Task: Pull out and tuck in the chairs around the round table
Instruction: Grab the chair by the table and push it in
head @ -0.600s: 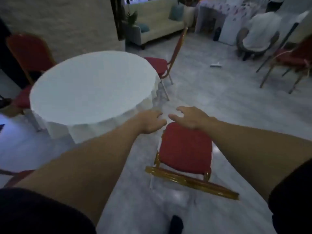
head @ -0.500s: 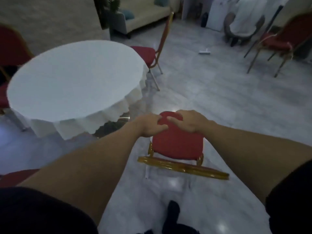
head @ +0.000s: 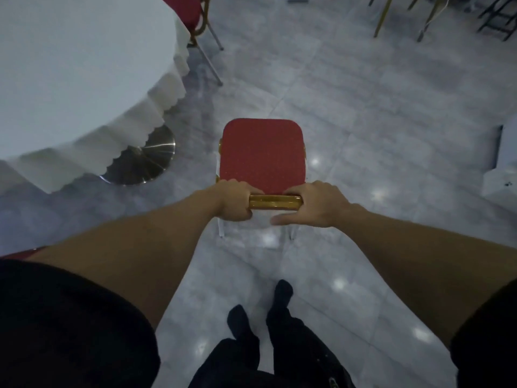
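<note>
A chair with a red seat (head: 261, 154) and a gold frame stands on the floor right of the round table (head: 70, 65), clear of the white tablecloth. I look straight down on it. My left hand (head: 233, 201) is wrapped around the left end of the gold top rail (head: 275, 202) of its backrest. My right hand (head: 314, 204) grips the right end, thumb stretched out below the rail. A second red chair (head: 184, 9) sits by the table's far edge at the top.
The table's round metal base (head: 145, 161) shows under the cloth hem. Chair legs (head: 402, 15) stand at the top right, a white object (head: 503, 163) at the right edge. My dark-socked feet (head: 260, 312) are behind the chair on the marble floor.
Both hands have come from the seat's front edge back to the backrest's top rail and closed on it. The view has tilted down and closer to the chair.
</note>
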Tool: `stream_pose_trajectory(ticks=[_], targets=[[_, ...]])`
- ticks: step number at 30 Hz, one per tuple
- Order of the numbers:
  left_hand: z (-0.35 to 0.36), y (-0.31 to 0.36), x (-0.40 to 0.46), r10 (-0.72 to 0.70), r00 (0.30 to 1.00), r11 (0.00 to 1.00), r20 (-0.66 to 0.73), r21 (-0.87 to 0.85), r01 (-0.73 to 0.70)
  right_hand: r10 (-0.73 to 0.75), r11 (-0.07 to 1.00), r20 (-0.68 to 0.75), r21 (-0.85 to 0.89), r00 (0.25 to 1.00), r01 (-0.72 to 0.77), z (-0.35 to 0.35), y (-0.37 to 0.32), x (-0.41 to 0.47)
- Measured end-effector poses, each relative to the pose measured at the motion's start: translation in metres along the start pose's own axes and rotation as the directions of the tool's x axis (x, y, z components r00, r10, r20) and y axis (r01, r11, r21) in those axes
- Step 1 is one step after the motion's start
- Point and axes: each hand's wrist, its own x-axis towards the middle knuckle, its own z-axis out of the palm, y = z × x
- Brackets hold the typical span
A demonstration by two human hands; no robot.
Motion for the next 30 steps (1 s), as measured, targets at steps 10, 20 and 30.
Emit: stream_pose_trajectory(ticks=[10,20,30], targets=[[0.01,0.011,0.002,-0.105,0.991,0.994,-0.089,-0.004,0.105,-0.163,0.972,0.066,-0.161,0.984,0.171,-0.001,0.026,0.022],[0.042,0.084,0.021,-0.41,0.882,0.903,-0.232,-0.242,0.356,-0.43,0.829,0.203,-0.297,0.88,0.474,-0.045,0.088,0.053],[0.069,0.138,0.031,-0.601,0.759,0.758,-0.251,-0.479,0.442,-0.575,0.679,0.299,-0.345,0.761,0.648,-0.069,0.103,0.082]])
